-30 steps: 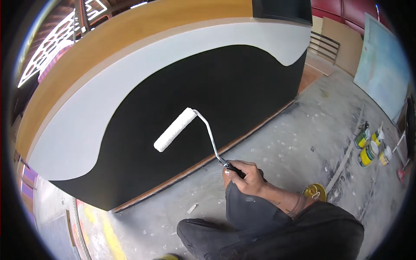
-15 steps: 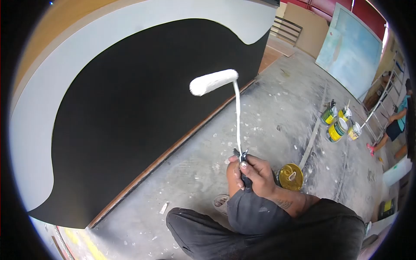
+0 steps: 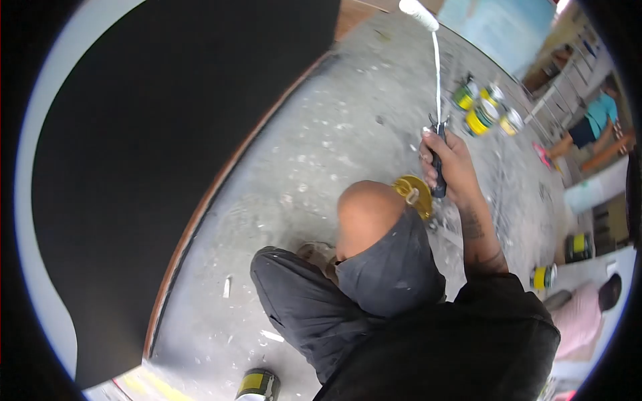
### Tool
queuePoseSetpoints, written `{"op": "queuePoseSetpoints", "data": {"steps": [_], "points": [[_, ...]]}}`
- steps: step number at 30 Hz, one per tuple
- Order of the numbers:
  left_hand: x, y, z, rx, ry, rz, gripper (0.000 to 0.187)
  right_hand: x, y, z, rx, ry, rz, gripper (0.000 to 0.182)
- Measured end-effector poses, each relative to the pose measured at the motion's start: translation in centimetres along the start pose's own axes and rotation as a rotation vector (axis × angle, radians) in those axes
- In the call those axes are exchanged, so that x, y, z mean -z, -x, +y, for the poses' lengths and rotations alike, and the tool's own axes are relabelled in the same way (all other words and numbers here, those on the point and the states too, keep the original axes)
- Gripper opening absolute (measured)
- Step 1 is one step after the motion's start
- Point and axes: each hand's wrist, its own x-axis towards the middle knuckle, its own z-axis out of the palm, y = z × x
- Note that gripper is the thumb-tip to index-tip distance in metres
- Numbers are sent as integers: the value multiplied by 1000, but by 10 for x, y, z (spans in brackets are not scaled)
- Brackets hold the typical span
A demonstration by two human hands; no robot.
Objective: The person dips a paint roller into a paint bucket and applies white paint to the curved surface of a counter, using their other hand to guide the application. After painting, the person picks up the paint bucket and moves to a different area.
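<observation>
My right hand [image 3: 447, 160] is closed around the black handle of a paint roller [image 3: 437, 77], held up over the floor with its white roller head at the top of the view. The wire frame is coated in white paint. Below the hand, partly behind my bent knee, lies a round gold-coloured lid [image 3: 421, 200] on the concrete. A large black panel [image 3: 167, 134] with a pale curved border stands at the left. My left hand is not in view.
Several paint cans [image 3: 481, 117] stand at the upper right, near a ladder [image 3: 558, 87] and a pale blue panel [image 3: 498, 30]. Two people are at the right, one in a turquoise shirt [image 3: 602, 110], one in pink [image 3: 576, 321]. Another can [image 3: 258, 383] is at the bottom.
My right hand has lifted the roller up and right, away from the black panel. The view has turned, and a can at the bottom and the person in pink now show.
</observation>
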Motion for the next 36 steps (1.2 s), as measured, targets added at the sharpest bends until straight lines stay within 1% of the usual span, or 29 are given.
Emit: {"op": "queuePoseSetpoints", "data": {"steps": [3, 4, 6, 8, 10, 11, 12, 13, 14, 16, 17, 18, 20, 21, 23, 24, 26, 27, 29, 30, 32, 33, 35, 36], "points": [[15, -24, 30, 10, -51, -49, 58, 58, 0, 14, -41, 472, 209, 37], [17, -31, 35, 9, -56, -59, 58, 83, 1, 31, -45, 473, 224, 37], [17, -38, 36, 2, -40, -51, 58, 136, 1, 76, 88, 867, 285, 36], [4, -29, 15, -18, 36, 8, 57, 152, 7, 96, -35, 899, 214, 35], [-13, -15, -4, -58, 128, 97, 57, 177, -14, 133, -28, 688, 42, 26], [-26, -11, -13, -77, 172, 135, 57, 193, -34, 157, -14, 685, -12, 26], [-36, -10, -19, -95, 207, 163, 57, 209, -54, 185, 23, 714, -72, 21], [-43, -11, -22, -109, 231, 184, 57, 209, -64, 197, 55, 743, -121, 19], [-49, -12, -25, -118, 253, 199, 56, 213, -70, 206, 60, 742, -143, 19], [-60, -18, -29, -141, 296, 229, 56, 204, -81, 210, 42, 947, -172, 28], [-66, -16, -34, -152, 320, 255, 56, 201, -86, 215, 118, 985, -234, 29], [-73, -13, -41, -164, 348, 287, 56, 197, -87, 219, 127, 978, -273, 29], [-88, -6, -54, -192, 407, 359, 55, 195, -86, 227, -18, 1035, -290, 23], [-97, -6, -58, -208, 435, 390, 55, 198, -90, 235, -5, 1029, -328, 23], [-110, -11, -63, -231, 473, 429, 55, 213, -95, 249, 130, 935, -363, 20], [-112, -17, -62, -237, 478, 428, 55, 216, -102, 255, 130, 937, -362, 20], [-101, -39, -43, -232, 444, 374, 55, 230, -100, 262, 15, 868, -365, 18], [-92, -55, -28, -229, 418, 331, 54, 216, -93, 245, 77, 846, -394, 18], [-85, -90, 1, -239, 380, 252, 54, 226, -96, 245, -41, 915, -413, 16], [-84, -108, 15, -255, 368, 219, 54, 217, -94, 232, -35, 914, -374, 16], [-90, -141, 35, -283, 362, 163, 54, 196, -89, 200, -109, 1029, -454, 18], [-96, -152, 42, -295, 364, 145, 53, 203, -90, 202, -102, 1032, -436, 18], [-112, -181, 52, -330, 386, 114, 53, 215, -104, 212, -166, 760, -644, 19], [-118, -197, 56, -348, 395, 100, 53, 214, -107, 208, -150, 765, -633, 19]]}}
